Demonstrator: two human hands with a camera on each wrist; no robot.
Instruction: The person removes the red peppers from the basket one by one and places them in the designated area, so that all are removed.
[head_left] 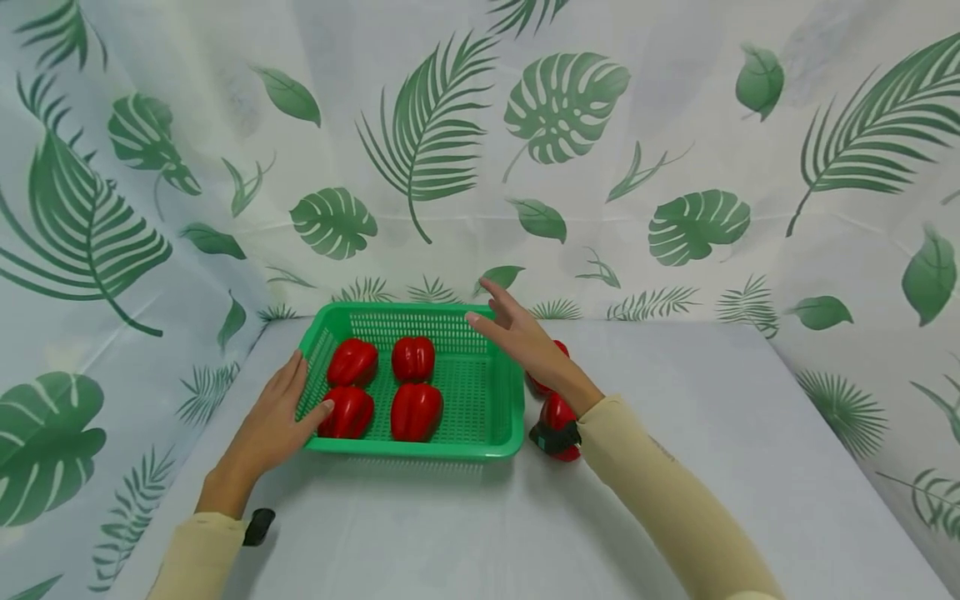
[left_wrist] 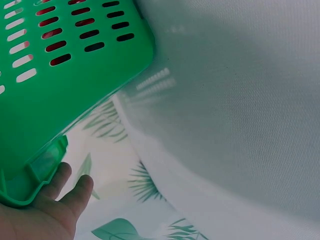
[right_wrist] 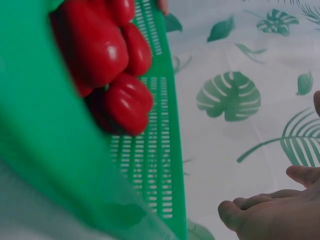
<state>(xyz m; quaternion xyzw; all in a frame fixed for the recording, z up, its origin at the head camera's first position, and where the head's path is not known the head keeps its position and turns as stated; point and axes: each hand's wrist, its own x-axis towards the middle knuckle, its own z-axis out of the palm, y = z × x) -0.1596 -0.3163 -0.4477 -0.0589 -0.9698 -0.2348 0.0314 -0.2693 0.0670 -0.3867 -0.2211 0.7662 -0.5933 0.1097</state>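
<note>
A green plastic basket [head_left: 420, 450] with slotted walls stands on the table. Several red bell peppers [head_left: 417, 412] lie inside it, in its left and middle part. My left hand [head_left: 273, 417] holds the basket's left rim, the thumb over the edge beside the front-left pepper [head_left: 352, 412] and the fingers along the outside. Over the right end of the basket, my right hand [head_left: 525, 337] is raised with its fingers extended and holds nothing. More red peppers [head_left: 557, 410] lie just right of the basket, partly hidden by my right wrist and its black strap.
White table cloth [head_left: 712, 433] stretches right of the basket and in front of it. Behind and at both sides hangs a white curtain [head_left: 465, 242] printed with green leaves. A black wrist device [head_left: 258, 527] sits at my left sleeve.
</note>
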